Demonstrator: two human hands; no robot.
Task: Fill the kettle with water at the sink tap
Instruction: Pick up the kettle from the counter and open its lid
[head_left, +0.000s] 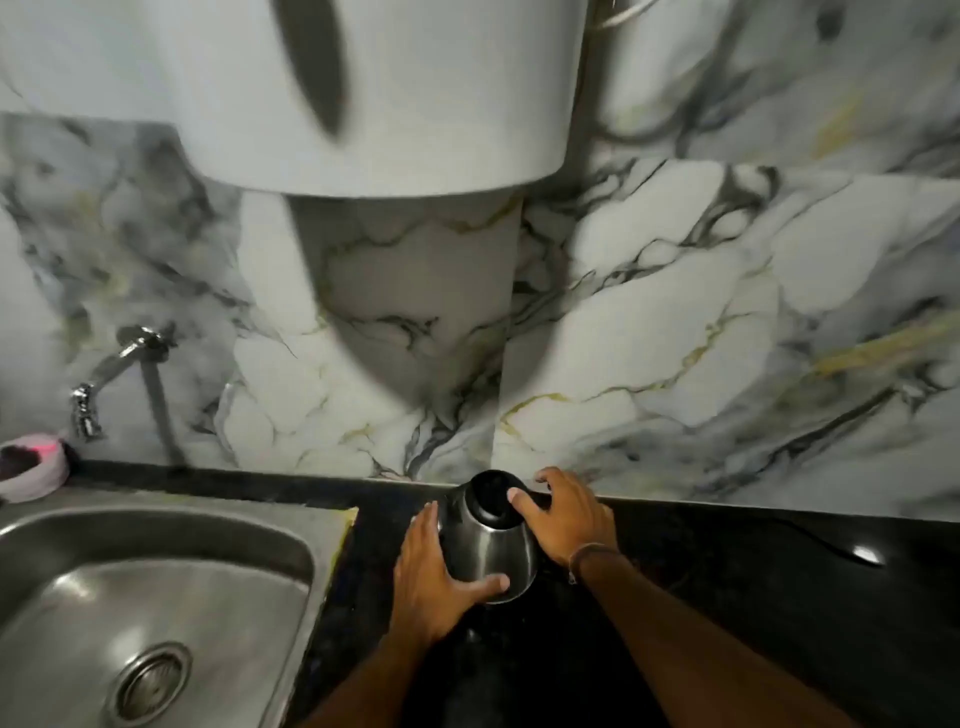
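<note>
One kettle, two hands on it, black table right of the sink.
Steel kettle (491, 545) stands near the wall; left hand (431, 571) fingers wrapped on its left side, right hand (569, 514) fingers clamped at its black top. One sink (171, 587), one tap (111, 371), one pink bowl (34, 465) behind the sink.

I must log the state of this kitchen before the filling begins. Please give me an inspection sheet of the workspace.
Surface: black counter, dark and glossy.
Job's things: steel kettle on the counter, right of the sink; wall tap above the sink, no water seen running.
Clutter: pink pad behind the sink.
Grippers: left hand and right hand both clasp the kettle.
Cables: thin cord at top, blurred.
Surroundings: marble-pattern wall; white appliance mounted above.
</note>
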